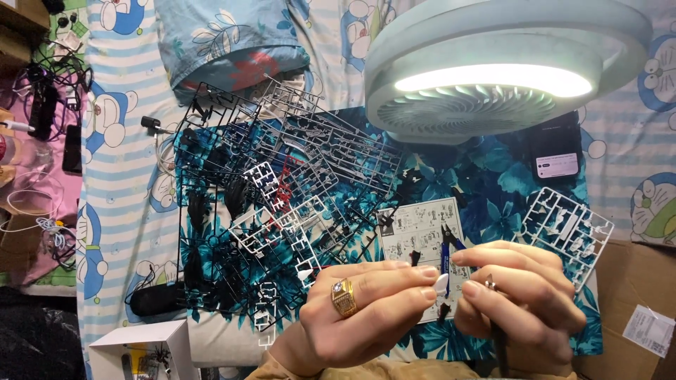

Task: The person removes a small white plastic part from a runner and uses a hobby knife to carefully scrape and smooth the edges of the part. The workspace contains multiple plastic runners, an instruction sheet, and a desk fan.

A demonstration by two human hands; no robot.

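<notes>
In the head view, a small white plastic part (441,283) is pinched between the thumb and forefinger tips of the left hand (366,309), which is closed narrowly on it and bears a gold ring (343,297) on one finger. The right hand (517,299) is held just beside the left, its fingers curled shut around a thin dark tool (498,338) whose handle runs down out of the fist toward the lower edge of the picture; the tool's tip is set close against the white part. Both hands are held above the near edge of a bed covered with a blue floral cloth (486,190). A printed instruction sheet (415,232) is laid flat on the cloth just behind the hands, and a pair of blue-handled nippers (448,250) is seen on it. To the left of the sheet a heap of black, grey and white model-kit frames (267,204) is spread over the cloth, reaching toward the far left corner. A single white frame (570,229) is laid at the right edge of the cloth. A round pale fan lamp (503,67) is lit above the far right part of the bed, and a dark phone (556,151) is placed beneath it. A black pouch (156,299) is laid near the left edge, and a white box (144,345) is seen at the near left corner.
</notes>
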